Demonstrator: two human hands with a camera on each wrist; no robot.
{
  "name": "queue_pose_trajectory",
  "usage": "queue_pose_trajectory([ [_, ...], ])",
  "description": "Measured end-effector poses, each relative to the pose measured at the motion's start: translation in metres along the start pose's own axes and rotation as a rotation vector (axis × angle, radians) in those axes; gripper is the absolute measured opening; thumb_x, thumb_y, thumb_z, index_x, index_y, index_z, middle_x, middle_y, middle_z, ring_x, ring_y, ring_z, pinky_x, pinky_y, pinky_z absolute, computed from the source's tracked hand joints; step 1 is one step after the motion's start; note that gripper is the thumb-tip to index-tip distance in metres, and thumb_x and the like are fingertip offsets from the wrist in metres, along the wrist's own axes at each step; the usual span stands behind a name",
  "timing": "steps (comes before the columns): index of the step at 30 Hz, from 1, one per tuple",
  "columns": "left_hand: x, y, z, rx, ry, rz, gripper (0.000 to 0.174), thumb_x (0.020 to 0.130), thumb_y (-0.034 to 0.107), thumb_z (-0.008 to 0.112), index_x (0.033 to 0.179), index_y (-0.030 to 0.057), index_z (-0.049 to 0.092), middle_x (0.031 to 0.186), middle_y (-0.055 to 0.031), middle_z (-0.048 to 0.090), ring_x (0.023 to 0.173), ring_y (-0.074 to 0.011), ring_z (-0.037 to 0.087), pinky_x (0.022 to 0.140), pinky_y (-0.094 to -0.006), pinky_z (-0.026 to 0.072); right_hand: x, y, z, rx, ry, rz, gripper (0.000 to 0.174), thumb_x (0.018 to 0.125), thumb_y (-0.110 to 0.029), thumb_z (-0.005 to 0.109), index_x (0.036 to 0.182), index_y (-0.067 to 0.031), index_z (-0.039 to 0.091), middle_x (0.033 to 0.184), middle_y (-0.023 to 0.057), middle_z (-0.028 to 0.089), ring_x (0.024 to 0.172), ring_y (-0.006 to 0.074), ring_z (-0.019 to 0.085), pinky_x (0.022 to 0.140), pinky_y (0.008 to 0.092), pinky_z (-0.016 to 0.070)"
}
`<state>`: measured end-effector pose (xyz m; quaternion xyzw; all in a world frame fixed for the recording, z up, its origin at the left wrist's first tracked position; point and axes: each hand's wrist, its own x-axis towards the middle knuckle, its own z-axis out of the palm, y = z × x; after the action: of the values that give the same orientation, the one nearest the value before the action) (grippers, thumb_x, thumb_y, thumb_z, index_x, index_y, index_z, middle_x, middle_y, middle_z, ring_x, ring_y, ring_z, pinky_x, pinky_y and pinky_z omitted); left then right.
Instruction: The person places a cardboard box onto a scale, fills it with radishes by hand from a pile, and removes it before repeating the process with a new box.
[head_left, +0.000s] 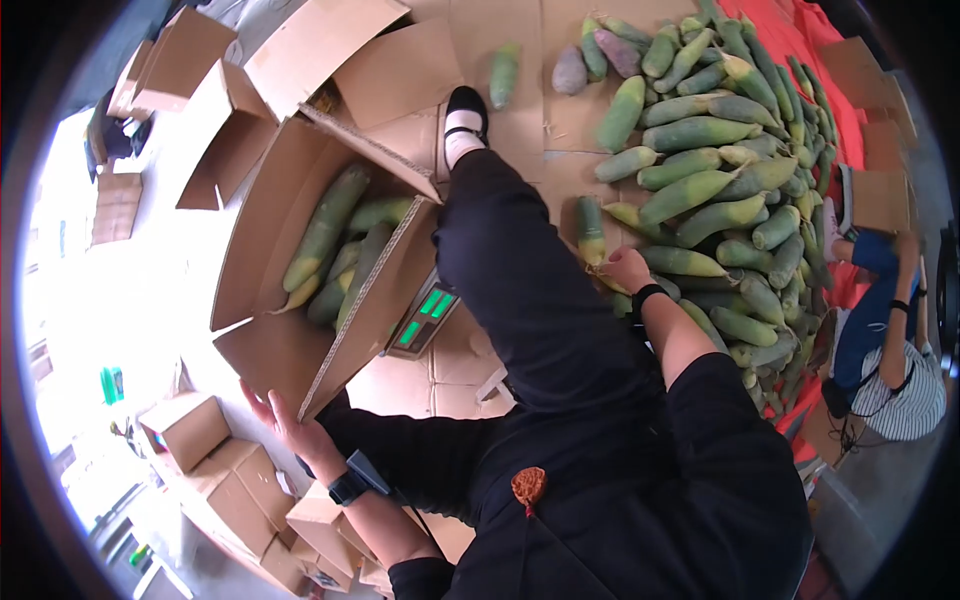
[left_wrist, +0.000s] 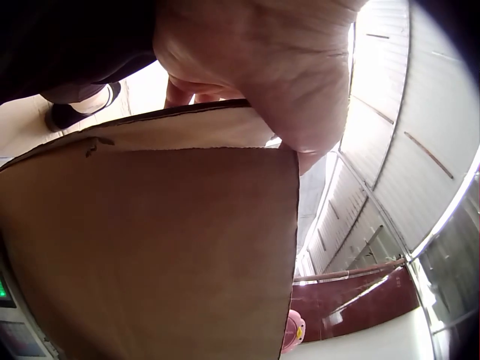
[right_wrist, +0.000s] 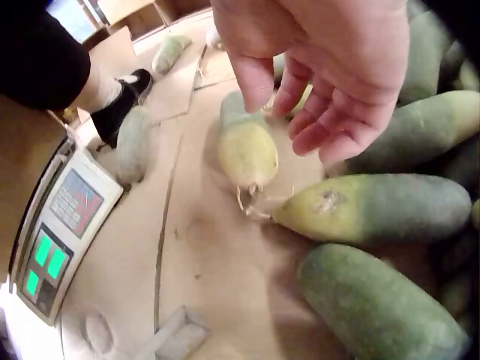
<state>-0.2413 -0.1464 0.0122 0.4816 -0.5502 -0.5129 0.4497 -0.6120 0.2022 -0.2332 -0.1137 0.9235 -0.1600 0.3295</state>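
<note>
My left hand (head_left: 300, 437) rests at the lower edge of a cardboard box (head_left: 262, 230), its fingers fairly straight. In the left wrist view the palm lies over the top of a cardboard panel (left_wrist: 150, 247), which hides part of the fingers. Inside the box lie several large green radishes (head_left: 328, 225). My right hand (head_left: 628, 270) hovers at the near edge of a radish pile (head_left: 710, 200), holding nothing. Its fingers are loosely bent, thumb apart, in the right wrist view. Just below them is a green radish with a yellowish end (right_wrist: 249, 154); another radish (right_wrist: 375, 208) lies beside it.
A scale with a lit green display (head_left: 425, 315) stands beside the box. One radish (head_left: 505, 75) lies apart beyond my foot (head_left: 465, 125). Empty cartons (head_left: 215, 130) stand at the left, stacked boxes (head_left: 235, 490) at lower left. Another person (head_left: 885, 340) is at the right, past red sheeting.
</note>
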Motion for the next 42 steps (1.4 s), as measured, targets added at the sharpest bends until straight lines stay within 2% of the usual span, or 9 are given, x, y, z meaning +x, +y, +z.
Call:
queue_pose_trajectory([
  [4, 0.002, 0.001, 0.004, 0.025, 0.019, 0.021, 0.055, 0.092, 0.019, 0.05, 0.142, 0.0076, 0.03, 0.139, -0.014, 0.039, 0.125, -0.0225, 0.04, 0.106, -0.0349, 0.0276, 0.057, 0.066, 0.08, 0.149, -0.033, 0.102, 0.047, 0.068, -0.027, 0.074, 0.103, 0.0009, 0.06, 0.091, 0.0193, 0.065, 0.094, 0.0334, 0.061, 0.083, 0.0375, 0.0474],
  [5, 0.003, 0.001, 0.002, 0.003, 0.004, 0.007, 0.055, 0.092, 0.018, 0.049, 0.142, 0.0076, 0.029, 0.139, -0.0142, 0.039, 0.124, -0.0226, 0.04, 0.105, -0.0349, 0.029, -0.001, -0.029, -0.001, 0.276, -0.21, 0.372, 0.056, 0.069, -0.024, 0.074, 0.115, 0.0006, 0.052, 0.089, 0.0181, 0.064, 0.081, 0.031, 0.064, 0.07, 0.0373, 0.0509],
  [9, 0.007, -0.002, 0.0, -0.029, -0.02, 0.024, 0.054, 0.092, 0.015, 0.047, 0.142, 0.008, 0.027, 0.14, -0.0147, 0.037, 0.125, -0.0232, 0.04, 0.104, -0.0349, 0.0319, 0.027, 0.02, 0.058, 0.161, 0.316, -0.145, 0.06, 0.073, -0.019, 0.072, 0.123, -0.0014, 0.045, 0.086, 0.0167, 0.063, 0.062, 0.026, 0.063, 0.052, 0.0349, 0.0499],
  [11, 0.006, -0.002, 0.001, -0.036, -0.001, 0.019, 0.055, 0.092, 0.016, 0.048, 0.142, 0.009, 0.028, 0.14, -0.0141, 0.037, 0.124, -0.024, 0.041, 0.104, -0.0363, 0.0313, 0.003, -0.024, 0.021, 0.665, -0.032, 0.389, 0.058, 0.076, -0.017, 0.067, 0.127, -0.0038, 0.042, 0.087, 0.0171, 0.063, 0.061, 0.0262, 0.063, 0.051, 0.0355, 0.05],
  [12, 0.006, -0.002, 0.001, -0.052, 0.001, 0.014, 0.055, 0.092, 0.017, 0.049, 0.142, 0.01, 0.028, 0.14, -0.0135, 0.037, 0.124, -0.0247, 0.041, 0.105, -0.0377, 0.0307, 0.005, -0.02, 0.026, 0.66, -0.042, 0.382, 0.058, 0.076, -0.017, 0.067, 0.127, -0.0038, 0.042, 0.087, 0.0171, 0.063, 0.061, 0.0262, 0.063, 0.051, 0.0355, 0.05],
  [17, 0.004, 0.005, 0.007, -0.03, 0.009, 0.02, 0.054, 0.092, 0.015, 0.046, 0.142, 0.0079, 0.027, 0.14, -0.014, 0.036, 0.124, -0.023, 0.041, 0.104, -0.0347, 0.0314, 0.074, 0.093, 0.118, 0.404, 0.043, 0.073, 0.043, 0.081, -0.014, 0.059, 0.12, -0.0023, 0.049, 0.097, 0.0234, 0.063, 0.092, 0.0377, 0.061, 0.081, 0.0419, 0.0478],
  [21, 0.004, 0.005, 0.004, -0.031, 0.021, 0.021, 0.055, 0.093, 0.016, 0.046, 0.143, 0.0078, 0.026, 0.14, -0.0133, 0.036, 0.124, -0.0227, 0.041, 0.104, -0.0348, 0.0317, 0.103, 0.138, 0.117, 0.141, -0.013, -0.158, 0.038, 0.081, -0.014, 0.058, 0.116, -0.0005, 0.052, 0.102, 0.0253, 0.062, 0.095, 0.04, 0.06, 0.082, 0.0437, 0.0475],
  [30, 0.009, -0.002, -0.011, -0.304, 0.036, -0.047, 0.055, 0.093, 0.022, 0.048, 0.142, 0.0059, 0.028, 0.135, -0.0139, 0.042, 0.123, -0.0234, 0.043, 0.103, -0.0371, 0.0339, 0.018, -0.017, -0.046, 0.615, 0.163, 0.148, 0.032, 0.08, -0.007, 0.054, 0.111, -0.0021, 0.05, 0.076, 0.0085, 0.057, 0.056, 0.0161, 0.054, 0.042, 0.0283, 0.0417],
  [42, 0.009, -0.001, -0.011, -0.216, 0.019, -0.004, 0.054, 0.094, 0.017, 0.049, 0.141, 0.001, 0.027, 0.139, -0.0136, 0.038, 0.125, -0.022, 0.04, 0.105, -0.0342, 0.0303, -0.049, -0.159, -0.183, 0.895, 0.242, -0.425, 0.016, 0.084, -0.002, 0.053, 0.099, -0.0042, 0.053, 0.072, -0.0023, 0.047, 0.06, 0.0049, 0.043, 0.055, 0.0193, 0.0378],
])
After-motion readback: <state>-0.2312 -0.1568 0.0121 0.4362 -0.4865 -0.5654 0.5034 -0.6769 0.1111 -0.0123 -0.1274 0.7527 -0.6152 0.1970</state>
